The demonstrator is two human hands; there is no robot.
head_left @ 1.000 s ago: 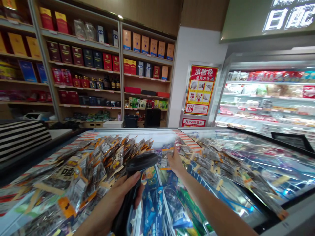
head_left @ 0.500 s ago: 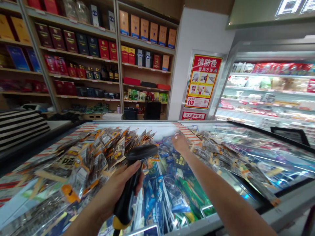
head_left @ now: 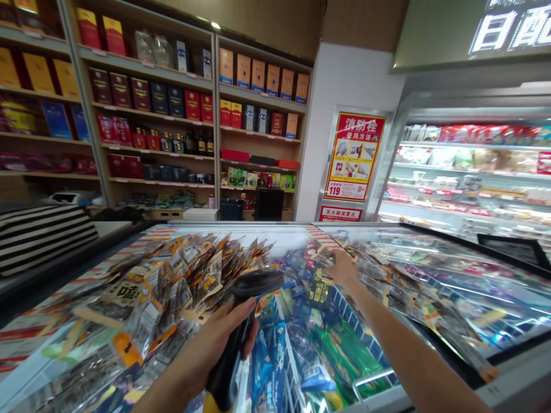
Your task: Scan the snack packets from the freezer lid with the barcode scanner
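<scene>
White chest freezer (head_left: 286,234) here; left hand (head_left: 213,341) grips a black-and-yellow plastic scanner (head_left: 257,281), probably light, stiff, best held by its handle (head_left: 232,364). Right hand (head_left: 343,268) beyond it, can't tell if gripping.

Chinese lettering and one number
Red poster (head_left: 352,156) reads "消防栓使用方法" and "119"; lower sign (head_left: 340,214), "灭火器放置点"; lit board (head_left: 503,31), "日配"; packet (head_left: 123,293), "嗑".

The scanner (head_left: 231,354) is black and yellow, the cloth (head_left: 45,236) striped black and white.
</scene>
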